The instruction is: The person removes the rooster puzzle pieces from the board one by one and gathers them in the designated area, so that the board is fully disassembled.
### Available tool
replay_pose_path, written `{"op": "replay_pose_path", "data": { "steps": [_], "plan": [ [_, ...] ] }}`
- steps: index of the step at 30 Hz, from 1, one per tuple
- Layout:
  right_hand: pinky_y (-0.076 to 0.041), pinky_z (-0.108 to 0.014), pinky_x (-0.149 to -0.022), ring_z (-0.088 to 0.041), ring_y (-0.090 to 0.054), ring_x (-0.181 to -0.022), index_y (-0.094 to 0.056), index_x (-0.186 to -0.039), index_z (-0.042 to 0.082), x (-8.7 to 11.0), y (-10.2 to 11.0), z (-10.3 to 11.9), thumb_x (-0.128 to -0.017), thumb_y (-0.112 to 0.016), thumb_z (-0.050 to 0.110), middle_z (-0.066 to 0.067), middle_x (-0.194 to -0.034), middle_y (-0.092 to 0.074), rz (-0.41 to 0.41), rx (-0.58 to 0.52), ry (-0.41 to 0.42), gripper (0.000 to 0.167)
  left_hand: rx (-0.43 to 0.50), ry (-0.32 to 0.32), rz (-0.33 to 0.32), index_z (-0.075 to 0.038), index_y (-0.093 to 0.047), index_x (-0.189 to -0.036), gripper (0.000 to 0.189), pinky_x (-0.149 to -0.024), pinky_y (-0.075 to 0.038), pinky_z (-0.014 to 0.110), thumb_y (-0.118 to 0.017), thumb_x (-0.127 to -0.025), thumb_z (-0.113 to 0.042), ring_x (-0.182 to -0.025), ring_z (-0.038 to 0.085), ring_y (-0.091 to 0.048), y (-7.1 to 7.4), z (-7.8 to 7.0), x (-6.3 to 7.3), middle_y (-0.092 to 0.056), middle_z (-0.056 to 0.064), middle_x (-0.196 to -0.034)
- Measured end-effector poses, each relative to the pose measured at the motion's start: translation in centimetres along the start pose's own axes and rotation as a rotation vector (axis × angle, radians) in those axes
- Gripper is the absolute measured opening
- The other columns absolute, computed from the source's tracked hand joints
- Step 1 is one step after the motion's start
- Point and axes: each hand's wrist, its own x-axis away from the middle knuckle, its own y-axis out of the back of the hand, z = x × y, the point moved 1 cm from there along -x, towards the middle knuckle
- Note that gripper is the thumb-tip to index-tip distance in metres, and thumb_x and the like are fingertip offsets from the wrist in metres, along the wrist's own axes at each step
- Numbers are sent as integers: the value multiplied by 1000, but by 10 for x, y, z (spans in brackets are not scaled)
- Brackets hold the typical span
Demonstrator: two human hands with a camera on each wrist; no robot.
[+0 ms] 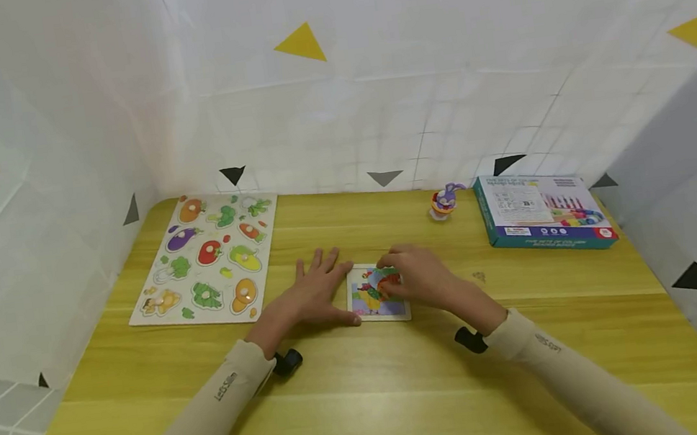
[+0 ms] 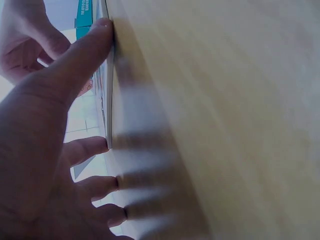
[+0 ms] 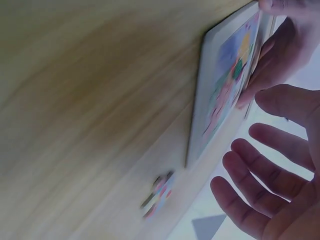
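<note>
A small square picture board (image 1: 372,307) with a bright, colourful scene and a pale rim lies flat on the table. My left hand (image 1: 315,295) is spread at its left side, the thumb and index fingertips touching the board's edge. In the left wrist view, the same thumb (image 2: 80,57) rests along the rim. Over the right part of the board hovers my right hand (image 1: 424,277), partly covering the picture. The right wrist view shows that hand's fingers (image 3: 267,175) loosely bent and apart, with nothing visible between them. A small coloured item (image 3: 157,196) on the table there is blurred.
A large vegetable puzzle board (image 1: 158,318) lies at the back left of the wooden table (image 1: 371,403). A purple rabbit toy (image 1: 446,200) stands at the back, beside a flat teal-and-purple box (image 1: 550,211). White sheeting (image 1: 337,124) rises behind the table.
</note>
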Motion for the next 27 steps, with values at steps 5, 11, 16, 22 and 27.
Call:
{"op": "replay_pose_path", "data": {
  "steps": [5, 11, 16, 22, 27],
  "plan": [
    [-54, -42, -79, -25, -65, -90, -75, -108, 4, -10, -6, 11, -85, -80, 19, -9, -102, -70, -9, -44, 69, 28, 7, -7, -3, -18, -25, -160, 109, -111, -1, 71, -71, -77, -71, -149, 44, 6, 1, 1, 1, -2, 17, -166],
    [-54, -40, -78, -23, -65, -90, -75, -109, 4, -17, -10, 22, -84, -82, 19, -9, -103, -70, 13, -67, 114, 30, 16, -17, -9, -17, -25, -160, 109, -110, -2, 72, -71, -78, -71, -149, 46, 5, 1, 1, 0, -4, 18, -166],
    [-52, -39, -78, -20, -63, -86, -75, -107, 4, -22, -17, 26, -83, -81, 15, -7, -99, -71, 39, -61, 136, 27, 18, -17, -10, -16, -26, -159, 108, -109, -2, 73, -72, -77, -71, -148, 47, 5, 0, 1, 0, -4, 19, -166],
    [-49, -37, -75, -18, -57, -81, -75, -108, 6, -23, -23, 28, -83, -79, 15, -5, -95, -69, 84, -36, 124, 27, 16, -19, -19, -17, -28, -158, 107, -109, -3, 73, -72, -77, -71, -148, 47, 3, -3, 3, 0, -5, 19, -165],
    [-45, -34, -68, -16, -52, -76, -74, -102, 8, -24, -24, 30, -83, -79, 14, -4, -89, -65, 85, -27, 121, 20, 27, -25, -32, -16, -29, -158, 107, -109, -2, 73, -72, -77, -71, -148, 48, 3, -2, 3, 0, -6, 20, -165]
  ]
}}
